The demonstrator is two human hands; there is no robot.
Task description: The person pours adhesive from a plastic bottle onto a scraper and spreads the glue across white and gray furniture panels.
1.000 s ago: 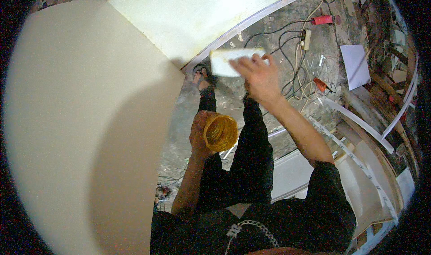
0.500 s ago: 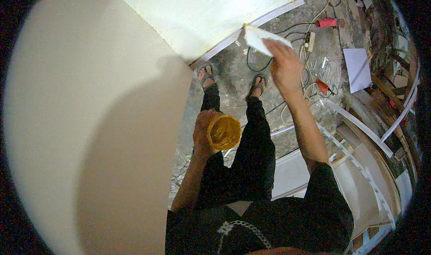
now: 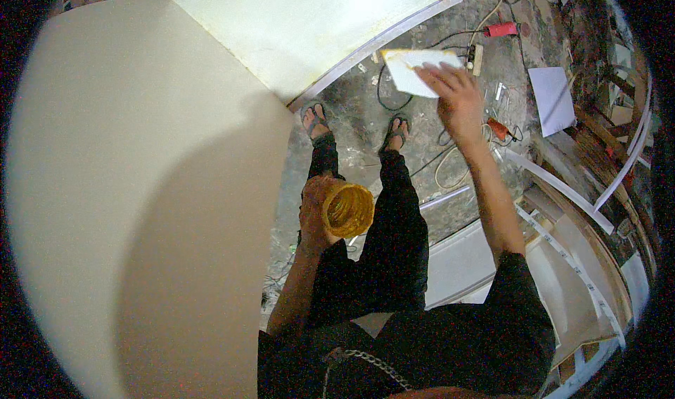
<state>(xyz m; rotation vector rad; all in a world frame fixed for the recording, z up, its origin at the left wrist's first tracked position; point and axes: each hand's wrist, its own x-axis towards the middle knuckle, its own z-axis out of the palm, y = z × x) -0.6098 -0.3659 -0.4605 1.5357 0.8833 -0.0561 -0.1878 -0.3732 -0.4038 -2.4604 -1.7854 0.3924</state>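
1. While the left hand (image 3: 314,213) wraps a yellow ribbed plastic cup (image 3: 347,208) just beside the large cream curved panel (image 3: 133,188) edge, bare floor (image 3: 355,128) lies beyond.
2. Right hand (image 3: 457,97) pinches a flat white card (image 3: 413,68), well apart from that panel.

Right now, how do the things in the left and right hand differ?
The left hand holds a yellow tub, round and open-mouthed, low by the thigh. The right hand holds a white card, flat and thin, raised out at arm's length over the floor. Shared: each is in a one-hand grip, off the floor.
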